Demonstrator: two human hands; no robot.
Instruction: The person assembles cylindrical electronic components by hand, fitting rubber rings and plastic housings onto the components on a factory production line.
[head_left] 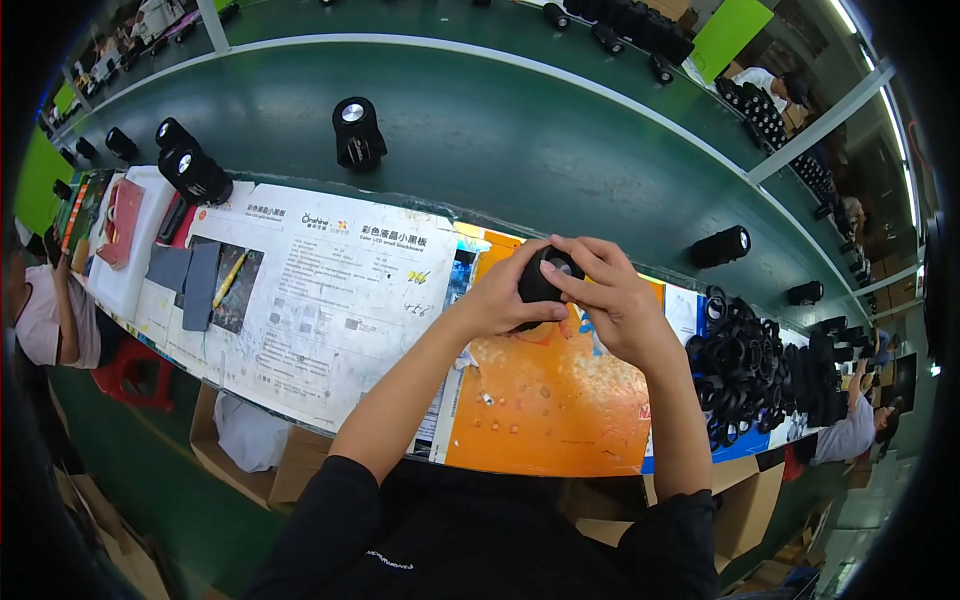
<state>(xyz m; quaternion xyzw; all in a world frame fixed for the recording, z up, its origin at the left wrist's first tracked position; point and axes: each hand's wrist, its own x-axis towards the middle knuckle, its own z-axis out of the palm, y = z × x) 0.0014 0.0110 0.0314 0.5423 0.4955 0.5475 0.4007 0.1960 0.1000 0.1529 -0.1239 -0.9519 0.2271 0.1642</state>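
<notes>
At the centre of the frame, over the orange sheet [550, 410], I had a black rounded part [537, 284] held between both grips. The left grip [498, 297] clasped its left side, thumb along the lower front; the right grip [622, 303] bore on it from the right, fingers spread over the upper end. My main worry was a slip: uneven pressure from the two sides could have twisted the part loose and dropped it. I could not tell whether its underside touched the sheet, so I counted on no support from below. The fingers also covered much of that end, and a crooked fit there might have gone unnoticed. The right forearm [683, 400] was just beside the heap of black rings [735, 365] at the right of the frame; a careless outward swing could have scattered them. Higher up, a black cylinder [715, 248] sat on the green surface [520, 120], upright or lying I could not tell, and an overlong reach might have knocked it.
</notes>
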